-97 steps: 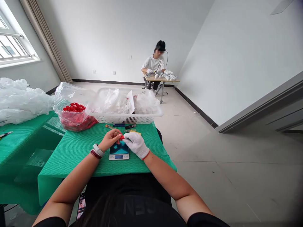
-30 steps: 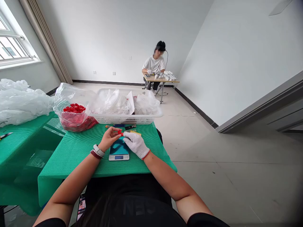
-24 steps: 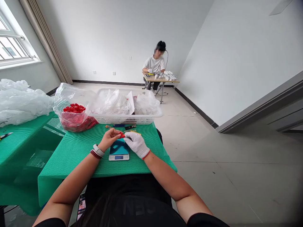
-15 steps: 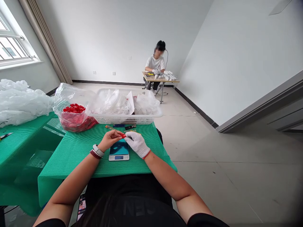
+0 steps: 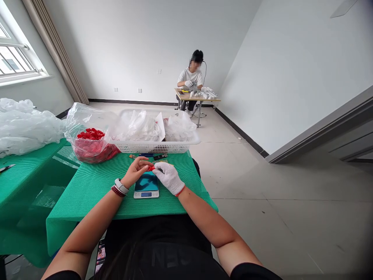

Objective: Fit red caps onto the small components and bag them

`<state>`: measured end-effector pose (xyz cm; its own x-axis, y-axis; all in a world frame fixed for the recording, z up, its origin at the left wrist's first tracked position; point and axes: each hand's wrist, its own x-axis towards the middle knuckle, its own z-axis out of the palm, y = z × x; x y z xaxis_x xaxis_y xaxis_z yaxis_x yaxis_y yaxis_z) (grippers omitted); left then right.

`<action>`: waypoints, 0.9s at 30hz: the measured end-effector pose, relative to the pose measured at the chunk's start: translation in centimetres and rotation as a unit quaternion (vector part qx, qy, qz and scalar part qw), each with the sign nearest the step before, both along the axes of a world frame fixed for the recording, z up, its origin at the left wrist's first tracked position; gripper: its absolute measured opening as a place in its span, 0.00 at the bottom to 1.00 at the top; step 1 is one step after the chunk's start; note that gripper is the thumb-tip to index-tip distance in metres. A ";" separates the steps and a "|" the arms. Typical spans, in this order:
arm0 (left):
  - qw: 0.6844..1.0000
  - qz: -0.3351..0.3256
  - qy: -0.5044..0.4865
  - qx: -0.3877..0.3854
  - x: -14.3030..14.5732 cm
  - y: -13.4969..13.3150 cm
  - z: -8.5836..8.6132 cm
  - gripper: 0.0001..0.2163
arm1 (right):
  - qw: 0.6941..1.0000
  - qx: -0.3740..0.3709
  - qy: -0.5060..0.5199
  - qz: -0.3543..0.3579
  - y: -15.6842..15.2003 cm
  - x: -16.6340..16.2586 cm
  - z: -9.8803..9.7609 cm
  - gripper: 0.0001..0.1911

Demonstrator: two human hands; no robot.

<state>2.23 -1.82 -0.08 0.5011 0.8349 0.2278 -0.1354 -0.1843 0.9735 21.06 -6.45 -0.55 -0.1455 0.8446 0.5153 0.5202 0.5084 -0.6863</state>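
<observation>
I read my left bare hand (image 5: 135, 169) and right white-gloved hand (image 5: 168, 178) close together, both pinching a small red plastic cap (image 5: 150, 168). A digital scale (image 5: 146, 190) lies at six o'clock from it. The cap should handle light and stiff; grip its rim. A plastic bag of red caps (image 5: 91, 149) sits at ten o'clock.

A green mesh-covered table (image 5: 84, 202) carries a digital scale (image 5: 146, 193), white plastic basket (image 5: 155, 146) and bagged red caps (image 5: 91, 149).

Bright window (image 5: 13, 58) daylight, warped edges
</observation>
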 end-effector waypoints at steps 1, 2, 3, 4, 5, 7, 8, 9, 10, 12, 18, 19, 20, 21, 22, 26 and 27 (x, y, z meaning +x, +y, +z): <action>1.000 0.013 0.014 0.004 0.0 0.0 0.0 0.18 | 1.000 0.013 -0.001 -0.001 0.0 0.0 0.0 0.08; 0.999 0.028 0.035 0.014 0.0 0.1 0.0 0.17 | 1.000 0.027 -0.003 -0.001 0.0 0.1 0.0 0.07; 0.997 0.042 0.058 0.026 0.0 0.2 -0.1 0.18 | 0.999 0.041 -0.005 -0.001 0.0 0.1 0.0 0.07; 0.995 0.050 0.080 0.037 0.0 0.2 -0.2 0.19 | 0.999 0.054 -0.008 -0.001 0.0 0.1 0.0 0.06; 0.993 0.050 0.097 0.044 0.0 0.2 -0.3 0.19 | 0.998 0.064 -0.013 0.000 0.0 0.2 -0.1 0.06; 0.992 0.028 0.114 0.041 0.1 0.2 -0.4 0.20 | 0.997 0.073 -0.029 0.002 0.0 0.2 -0.1 0.07; 0.993 0.013 0.115 0.034 0.1 0.2 -0.4 0.20 | 0.997 0.073 -0.039 0.004 0.0 0.2 -0.1 0.07; 0.993 0.000 0.114 0.028 0.1 0.2 -0.3 0.20 | 0.996 0.071 -0.048 0.006 0.0 0.2 -0.1 0.07; 0.993 -0.008 0.113 0.025 0.1 0.1 -0.2 0.20 | 0.996 0.069 -0.054 0.007 0.1 0.2 -0.1 0.07; 0.994 -0.012 0.110 0.024 0.1 0.1 0.0 0.19 | 0.996 0.064 -0.057 0.008 0.1 0.2 -0.2 0.07; 0.997 -0.022 0.070 0.013 -0.1 0.2 -0.7 0.15 | 0.998 0.055 -0.029 0.000 0.1 0.3 -0.4 0.06; 0.998 -0.017 0.067 0.014 -0.2 0.2 -0.9 0.15 | 0.998 0.054 -0.026 0.002 0.1 0.2 -0.4 0.06; 0.998 -0.009 0.067 0.018 -0.2 0.3 -1.1 0.15 | 0.998 0.051 -0.023 0.004 0.1 0.2 -0.4 0.06; 0.997 0.002 0.071 0.027 -0.2 0.3 -1.3 0.15 | 0.999 0.048 -0.019 0.005 0.1 0.2 -0.4 0.06; 0.996 0.014 0.078 0.041 -0.2 0.3 -1.4 0.15 | 0.999 0.046 -0.012 0.006 0.1 0.1 -0.4 0.06; 0.986 0.048 0.117 0.111 -0.3 0.3 -1.2 0.14 | 0.999 0.015 0.032 0.010 0.1 -0.1 -0.7 0.06; 0.983 0.055 0.125 0.126 -0.3 0.3 -1.1 0.13 | 0.999 0.003 0.040 0.013 0.1 -0.2 -0.8 0.06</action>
<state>1.91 -1.53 -1.18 0.4779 0.8196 0.3159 0.1355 -0.4242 0.8954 20.86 -6.35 -1.37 -0.1253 0.8382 0.5307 0.4503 0.5247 -0.7224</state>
